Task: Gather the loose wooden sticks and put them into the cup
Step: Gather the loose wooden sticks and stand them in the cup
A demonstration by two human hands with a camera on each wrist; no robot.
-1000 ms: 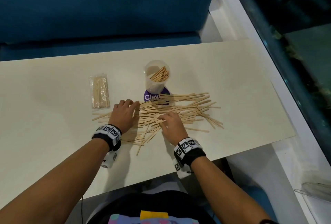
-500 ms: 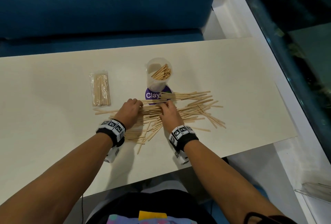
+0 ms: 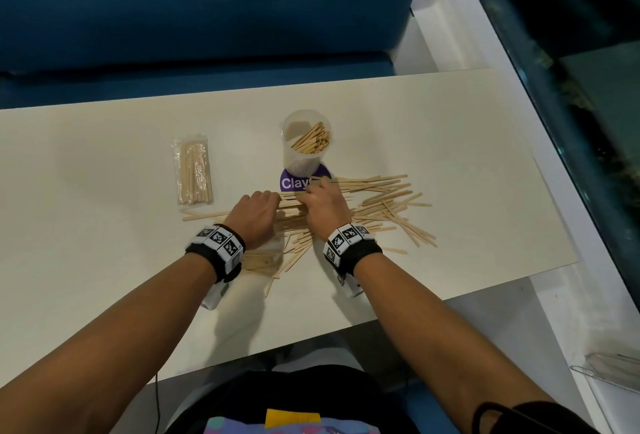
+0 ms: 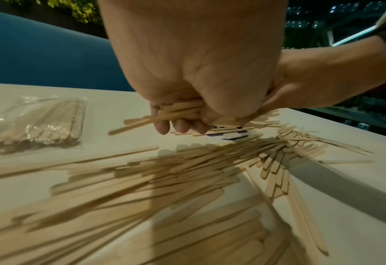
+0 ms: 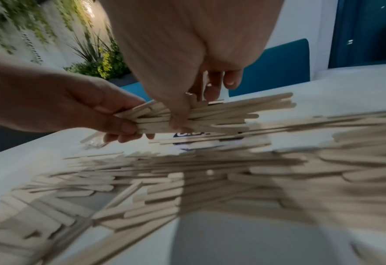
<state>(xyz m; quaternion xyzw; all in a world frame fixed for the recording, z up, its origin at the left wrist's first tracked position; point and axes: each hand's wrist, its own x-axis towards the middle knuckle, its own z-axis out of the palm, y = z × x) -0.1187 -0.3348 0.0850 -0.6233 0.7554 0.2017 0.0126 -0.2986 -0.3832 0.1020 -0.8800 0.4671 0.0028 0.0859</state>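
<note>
Wooden sticks [image 3: 377, 205] strewn across the surface [image 3: 104, 225]; left hand [image 3: 254, 213] and right hand [image 3: 322, 206] each grip one bundle [image 3: 291, 203]. Next, likely, upending it into the cup [image 3: 304, 146] just beyond.

Dim indoor light from above; my head view is sharp, both wrist views are smeared.

On my head view the table [image 3: 104, 191] is evenly lit with no glare, and soft shadows fall from my forearms toward its near edge; straight lines bow a little at the frame edges. The dark glass beyond the table's right edge shows only faint reflections. On my left wrist view the near sticks [image 4: 142, 197] are out of focus and streaked, and the left hand [image 4: 199, 80] casts a hard-edged shadow across them. My right wrist view is blurrier: the foreground sticks melt into grey-brown bands, the corners stretch, and colours look washed out.
</note>
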